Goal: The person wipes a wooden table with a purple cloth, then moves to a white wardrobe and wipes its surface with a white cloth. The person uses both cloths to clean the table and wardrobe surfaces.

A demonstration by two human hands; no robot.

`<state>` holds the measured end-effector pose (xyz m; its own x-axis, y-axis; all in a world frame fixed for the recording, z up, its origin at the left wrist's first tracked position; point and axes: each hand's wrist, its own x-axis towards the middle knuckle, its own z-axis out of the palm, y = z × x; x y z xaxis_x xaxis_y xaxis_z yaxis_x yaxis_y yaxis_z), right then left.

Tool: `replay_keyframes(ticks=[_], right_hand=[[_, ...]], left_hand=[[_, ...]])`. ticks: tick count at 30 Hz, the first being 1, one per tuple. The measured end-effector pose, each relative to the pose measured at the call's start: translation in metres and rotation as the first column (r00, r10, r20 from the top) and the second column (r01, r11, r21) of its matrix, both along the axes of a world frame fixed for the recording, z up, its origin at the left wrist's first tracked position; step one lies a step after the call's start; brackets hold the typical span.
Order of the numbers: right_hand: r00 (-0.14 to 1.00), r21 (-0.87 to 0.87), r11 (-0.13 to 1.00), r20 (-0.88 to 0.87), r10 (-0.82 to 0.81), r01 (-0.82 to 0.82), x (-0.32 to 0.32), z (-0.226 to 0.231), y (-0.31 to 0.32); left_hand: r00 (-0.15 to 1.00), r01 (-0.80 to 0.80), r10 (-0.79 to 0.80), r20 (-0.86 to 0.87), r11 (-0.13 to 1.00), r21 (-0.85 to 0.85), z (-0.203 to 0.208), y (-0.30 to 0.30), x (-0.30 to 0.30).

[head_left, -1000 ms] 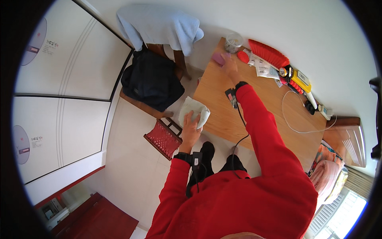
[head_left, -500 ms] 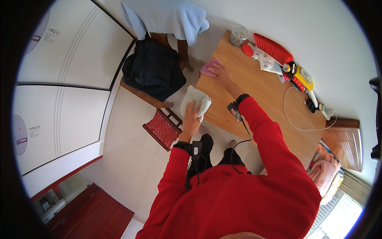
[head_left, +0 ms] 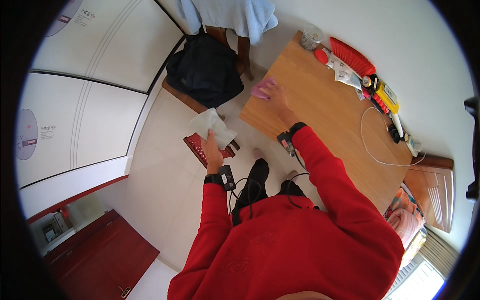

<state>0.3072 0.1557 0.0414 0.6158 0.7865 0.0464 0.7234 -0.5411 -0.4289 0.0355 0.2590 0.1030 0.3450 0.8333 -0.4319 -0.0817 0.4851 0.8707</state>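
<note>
Over the floor, left of the wooden table (head_left: 320, 115), my left hand (head_left: 212, 149) grips a pale greenish-white cloth (head_left: 216, 126). The cloth hangs spread in front of a small stool with a red woven seat (head_left: 195, 146), hiding part of it. On the table's far left corner, my right hand (head_left: 276, 96) presses down on a pink-purple cloth (head_left: 261, 90), its fingers bent over it. Both wrists wear dark straps with small boxes and cables.
Along the wall lie a clear jar (head_left: 311, 39), a red brush (head_left: 351, 56), packets (head_left: 346, 74), a yellow tool (head_left: 386, 95) and a white cable (head_left: 363, 135). A chair with dark clothing (head_left: 205, 70) and a blue towel (head_left: 230, 17) stands at the far left, beside white cabinets (head_left: 95, 120).
My left hand has moved left, away from the table, and its cloth now hangs more spread out. My right hand stays on the pink-purple cloth at the table's corner. The view has shifted slightly.
</note>
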Motion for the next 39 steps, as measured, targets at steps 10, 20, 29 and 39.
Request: replay_keyframes(ticks=[10, 20, 29, 39], right_hand=[[0.939, 0.062, 0.952, -0.157, 0.305, -0.299, -0.099, 0.020, -0.061], [0.851, 0.171, 0.834, -0.130, -0.509, 0.525, 0.036, -0.014, -0.242], [0.811, 0.211, 0.880, 0.342, -0.474, 0.425, 0.000, -0.009, -0.179], [1.000, 0.031, 0.999, -0.002, 0.015, -0.015, -0.131, 0.030, -0.137]], left_hand=[[0.998, 0.021, -0.014, 0.061, 0.994, -0.107, 0.006, -0.027, 0.001], [0.998, 0.052, -0.049, 0.047, 0.997, -0.064, 0.013, -0.026, 0.007], [0.988, 0.150, -0.146, 0.041, 0.981, -0.122, 0.014, -0.055, 0.026], [0.952, 0.306, -0.306, -0.007, 0.952, 0.003, 0.031, -0.067, 0.056]])
